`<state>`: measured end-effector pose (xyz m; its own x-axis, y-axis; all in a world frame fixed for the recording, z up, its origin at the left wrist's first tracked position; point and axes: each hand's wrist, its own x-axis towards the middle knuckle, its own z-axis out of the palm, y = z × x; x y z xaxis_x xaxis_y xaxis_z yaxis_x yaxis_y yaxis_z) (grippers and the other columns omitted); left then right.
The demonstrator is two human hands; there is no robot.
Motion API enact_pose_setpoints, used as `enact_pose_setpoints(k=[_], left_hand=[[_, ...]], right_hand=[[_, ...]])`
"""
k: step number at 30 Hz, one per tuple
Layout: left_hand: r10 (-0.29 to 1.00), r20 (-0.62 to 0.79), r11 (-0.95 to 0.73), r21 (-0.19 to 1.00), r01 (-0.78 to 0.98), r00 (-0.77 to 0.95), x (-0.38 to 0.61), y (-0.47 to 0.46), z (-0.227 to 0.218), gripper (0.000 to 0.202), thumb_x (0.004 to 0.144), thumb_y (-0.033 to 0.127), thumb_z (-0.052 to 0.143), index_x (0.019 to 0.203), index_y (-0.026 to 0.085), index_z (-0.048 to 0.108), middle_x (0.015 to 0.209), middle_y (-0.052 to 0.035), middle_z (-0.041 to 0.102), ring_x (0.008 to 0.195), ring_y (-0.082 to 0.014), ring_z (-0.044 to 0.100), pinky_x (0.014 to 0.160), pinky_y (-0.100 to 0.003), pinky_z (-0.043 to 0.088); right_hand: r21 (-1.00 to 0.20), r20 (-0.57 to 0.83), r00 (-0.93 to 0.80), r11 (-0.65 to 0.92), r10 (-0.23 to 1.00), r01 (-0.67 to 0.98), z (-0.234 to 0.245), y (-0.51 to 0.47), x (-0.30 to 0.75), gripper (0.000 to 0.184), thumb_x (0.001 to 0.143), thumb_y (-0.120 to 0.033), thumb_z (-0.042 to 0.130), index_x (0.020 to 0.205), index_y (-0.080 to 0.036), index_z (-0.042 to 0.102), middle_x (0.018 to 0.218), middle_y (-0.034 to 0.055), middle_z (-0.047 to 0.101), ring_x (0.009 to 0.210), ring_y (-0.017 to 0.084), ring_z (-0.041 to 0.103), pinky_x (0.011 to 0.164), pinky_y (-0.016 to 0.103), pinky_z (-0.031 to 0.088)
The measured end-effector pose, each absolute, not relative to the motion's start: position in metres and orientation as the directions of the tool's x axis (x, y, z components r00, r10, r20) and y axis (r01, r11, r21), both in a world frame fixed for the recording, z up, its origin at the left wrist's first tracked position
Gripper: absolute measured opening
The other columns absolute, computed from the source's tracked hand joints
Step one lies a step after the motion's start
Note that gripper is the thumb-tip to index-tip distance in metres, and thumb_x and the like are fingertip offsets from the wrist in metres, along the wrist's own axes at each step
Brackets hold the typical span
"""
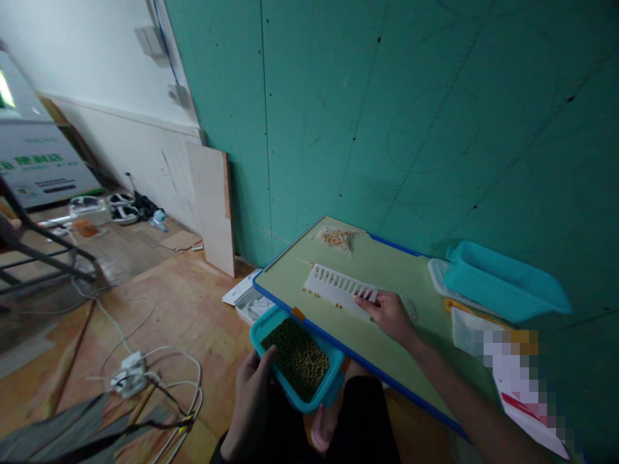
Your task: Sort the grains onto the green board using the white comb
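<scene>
My left hand (252, 393) grips the near left corner of a teal tray (262, 325) full of green beans, held just below the front edge of a green board with a blue rim (387, 270). My right hand (389, 314) rests on the board and holds the right end of a white slotted plate (338, 288). A few yellow grains lie by the plate's front edge. A small heap of yellow grains (335, 238) sits at the board's far corner.
A teal box (503, 283) rests tilted on a clear lid at the board's right end, with a white bag (488, 341) beside it. A green wall rises behind. Cables and a power strip (129, 377) lie on the wooden floor at left, along with a leaning panel (213, 206).
</scene>
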<state>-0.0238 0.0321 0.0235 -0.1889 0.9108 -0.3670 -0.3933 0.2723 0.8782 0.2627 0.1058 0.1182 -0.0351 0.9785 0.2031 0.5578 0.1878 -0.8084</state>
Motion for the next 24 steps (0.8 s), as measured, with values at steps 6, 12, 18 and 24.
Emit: enact_pose_setpoints(k=[6,12,18,24], left_hand=[[0.918,-0.341,0.251,0.896,-0.367,-0.204,-0.024,0.031,0.02,0.046,0.065,0.059,0.082,0.076,0.018,0.065,0.051,0.0066,0.048,0.044,-0.0113,0.044,0.043,-0.023,0.036],[0.915,-0.356,0.267,0.887,-0.377,-0.189,-0.023,0.029,0.024,0.04,0.064,0.053,0.084,0.078,0.019,0.069,0.054,0.0041,0.053,0.046,-0.0128,0.046,0.045,-0.024,0.037],[0.932,-0.34,0.269,0.883,-0.386,-0.128,-0.014,0.025,0.026,0.032,0.068,0.046,0.084,0.078,0.019,0.07,0.059,0.0019,0.058,0.05,-0.0136,0.049,0.047,-0.023,0.037],[0.928,-0.322,0.237,0.899,-0.367,-0.189,-0.006,0.022,0.023,0.033,0.065,0.047,0.085,0.08,0.019,0.074,0.067,-0.0031,0.067,0.059,-0.0199,0.058,0.051,-0.027,0.044]], right_hand=[[-0.746,0.253,0.034,0.173,0.967,0.643,0.124,0.081,0.268,0.036,0.088,-0.049,0.062,0.091,-0.018,0.081,0.089,0.0084,0.08,0.083,0.028,0.076,0.071,0.033,0.058],[-0.603,0.376,0.191,0.083,0.907,0.793,0.113,0.023,0.281,0.043,0.09,-0.056,0.058,0.078,-0.02,0.08,0.067,0.009,0.076,0.056,0.025,0.072,0.05,0.027,0.052],[-0.465,0.574,0.001,0.325,0.819,0.824,0.105,-0.007,0.26,0.025,0.096,-0.033,0.058,0.097,-0.021,0.08,0.085,0.01,0.08,0.069,0.024,0.078,0.064,0.025,0.061],[-0.442,0.618,-0.126,0.476,0.776,0.76,0.104,-0.015,0.224,0.03,0.097,-0.018,0.052,0.112,-0.024,0.076,0.093,0.0072,0.081,0.071,0.02,0.078,0.068,0.025,0.062]])
